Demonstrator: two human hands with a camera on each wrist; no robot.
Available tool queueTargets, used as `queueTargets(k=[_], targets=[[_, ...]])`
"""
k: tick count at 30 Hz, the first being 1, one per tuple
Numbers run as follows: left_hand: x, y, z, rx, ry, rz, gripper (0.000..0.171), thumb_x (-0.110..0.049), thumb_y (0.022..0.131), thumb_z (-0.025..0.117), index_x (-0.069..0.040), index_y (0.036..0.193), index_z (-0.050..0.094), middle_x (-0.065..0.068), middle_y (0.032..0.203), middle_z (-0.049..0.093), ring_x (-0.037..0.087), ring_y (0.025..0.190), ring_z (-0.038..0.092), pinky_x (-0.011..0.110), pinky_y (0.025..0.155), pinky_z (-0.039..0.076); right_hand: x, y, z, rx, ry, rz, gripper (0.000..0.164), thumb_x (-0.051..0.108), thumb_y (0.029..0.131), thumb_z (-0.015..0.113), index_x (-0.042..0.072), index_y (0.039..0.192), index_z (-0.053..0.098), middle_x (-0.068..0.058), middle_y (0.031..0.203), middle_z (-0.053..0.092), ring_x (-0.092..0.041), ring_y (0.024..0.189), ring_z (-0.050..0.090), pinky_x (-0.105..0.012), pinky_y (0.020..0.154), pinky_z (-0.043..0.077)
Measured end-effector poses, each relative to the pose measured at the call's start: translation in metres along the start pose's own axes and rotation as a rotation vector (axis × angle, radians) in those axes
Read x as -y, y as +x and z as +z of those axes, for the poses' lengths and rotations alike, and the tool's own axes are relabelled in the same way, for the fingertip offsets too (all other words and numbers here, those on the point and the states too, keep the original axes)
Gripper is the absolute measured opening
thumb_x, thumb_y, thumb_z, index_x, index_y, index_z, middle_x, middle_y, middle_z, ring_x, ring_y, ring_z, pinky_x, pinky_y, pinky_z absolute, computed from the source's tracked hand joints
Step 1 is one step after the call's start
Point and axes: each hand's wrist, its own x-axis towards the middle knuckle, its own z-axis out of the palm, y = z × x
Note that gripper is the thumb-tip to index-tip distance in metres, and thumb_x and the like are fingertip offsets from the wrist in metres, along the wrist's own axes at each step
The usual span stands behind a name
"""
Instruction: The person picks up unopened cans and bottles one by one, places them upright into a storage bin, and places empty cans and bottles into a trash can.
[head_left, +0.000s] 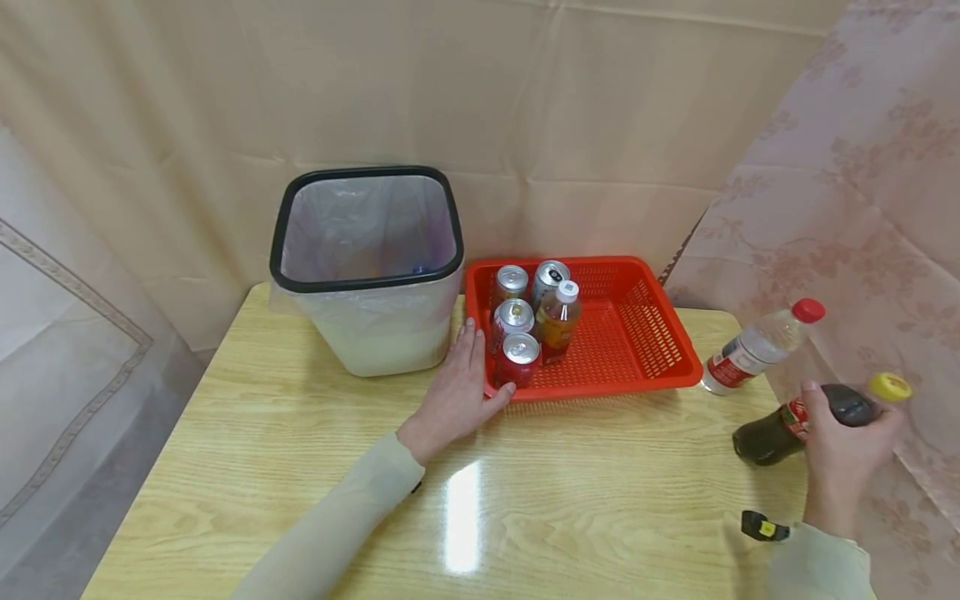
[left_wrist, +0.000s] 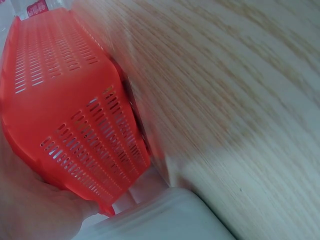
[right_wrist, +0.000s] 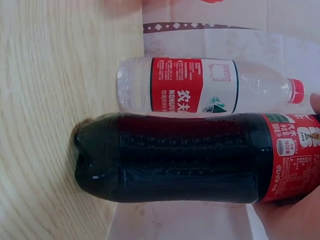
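My right hand (head_left: 855, 442) grips a dark cola bottle (right_wrist: 190, 157) with a red label and yellow cap, around its upper part. Its base is at or just above the table; I cannot tell which. Beside it stands a clear water bottle (head_left: 757, 350) with a red cap. My left hand (head_left: 457, 392) rests at the left front corner of a red plastic basket (head_left: 615, 350), fingers straight along its left side and thumb by the front rim. Inside the basket's left part stand several drink cans (head_left: 519, 354) and a white-capped bottle of amber drink (head_left: 558, 321).
A bin (head_left: 397, 325) with a black rim and a clear liner stands left of the basket, with some things dimly visible inside. The wooden table (head_left: 600, 483) ends at a beige curtain (head_left: 600, 125) behind and a pink patterned cloth (head_left: 885, 208) on the right.
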Motion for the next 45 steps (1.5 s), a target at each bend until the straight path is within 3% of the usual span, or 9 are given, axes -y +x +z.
queueTargets(k=[5, 10, 19, 26, 33, 40, 45], targets=[[0.000, 0.000, 0.000, 0.002, 0.002, 0.000, 0.100, -0.058, 0.097, 0.056, 0.007, 0.162, 0.016, 0.021, 0.172, 0.007, 0.038, 0.158, 0.010, 0.045, 0.126, 0.018, -0.002, -0.001, 0.001, -0.019, -0.058, -0.026, 0.069, 0.033, 0.091, 0.074, 0.028, 0.149, 0.038, 0.015, 0.127, 0.041, -0.002, 0.113, 0.046, -0.024, 0.111, 0.041], [0.001, 0.000, 0.000, 0.002, 0.006, 0.009, 0.101, -0.058, 0.098, 0.056, 0.008, 0.162, 0.015, 0.023, 0.171, 0.007, 0.038, 0.158, 0.009, 0.046, 0.126, 0.019, -0.002, 0.000, 0.005, -0.064, -0.011, -0.057, 0.063, 0.029, 0.090, 0.072, 0.026, 0.145, 0.043, 0.014, 0.122, 0.043, -0.002, 0.108, 0.046, -0.020, 0.102, 0.042], [0.001, 0.000, 0.000, -0.018, 0.022, 0.035, 0.099, -0.058, 0.099, 0.054, 0.010, 0.160, 0.016, 0.025, 0.170, 0.007, 0.041, 0.157, 0.011, 0.047, 0.126, 0.020, 0.001, -0.005, 0.008, -0.153, -0.015, -0.198, 0.062, 0.027, 0.091, 0.068, 0.019, 0.148, 0.045, 0.013, 0.120, 0.046, -0.001, 0.106, 0.048, -0.019, 0.097, 0.042], [0.000, 0.000, -0.001, 0.004, 0.016, 0.014, 0.100, -0.059, 0.099, 0.054, 0.008, 0.162, 0.014, 0.023, 0.171, 0.005, 0.038, 0.158, 0.008, 0.044, 0.126, 0.016, 0.027, -0.024, 0.005, -0.176, -0.017, -0.355, 0.053, 0.026, 0.092, 0.067, 0.016, 0.142, 0.052, 0.018, 0.105, 0.051, 0.001, 0.091, 0.049, -0.019, 0.083, 0.039], [0.000, 0.000, -0.002, 0.019, -0.005, -0.008, 0.101, -0.059, 0.097, 0.056, 0.006, 0.163, 0.014, 0.020, 0.172, 0.005, 0.034, 0.159, 0.004, 0.043, 0.126, 0.015, 0.047, -0.035, 0.005, -0.162, 0.032, -0.517, 0.044, 0.019, 0.092, 0.069, 0.018, 0.135, 0.059, 0.019, 0.100, 0.056, -0.002, 0.088, 0.052, -0.020, 0.080, 0.040], [0.000, -0.001, -0.001, 0.024, -0.015, -0.007, 0.101, -0.060, 0.098, 0.054, 0.005, 0.163, 0.013, 0.020, 0.173, 0.002, 0.034, 0.159, 0.003, 0.043, 0.126, 0.014, 0.067, -0.056, 0.011, -0.143, 0.086, -0.544, 0.038, 0.016, 0.091, 0.069, 0.016, 0.128, 0.064, 0.016, 0.100, 0.060, -0.004, 0.087, 0.054, -0.019, 0.078, 0.041], [0.001, -0.001, 0.001, -0.029, 0.008, 0.035, 0.098, -0.058, 0.099, 0.054, 0.010, 0.160, 0.019, 0.025, 0.171, 0.007, 0.041, 0.157, 0.012, 0.046, 0.126, 0.020, 0.081, -0.071, 0.015, -0.111, 0.152, -0.598, 0.039, 0.013, 0.089, 0.069, 0.006, 0.127, 0.065, 0.015, 0.100, 0.063, -0.004, 0.085, 0.055, -0.019, 0.077, 0.042]])
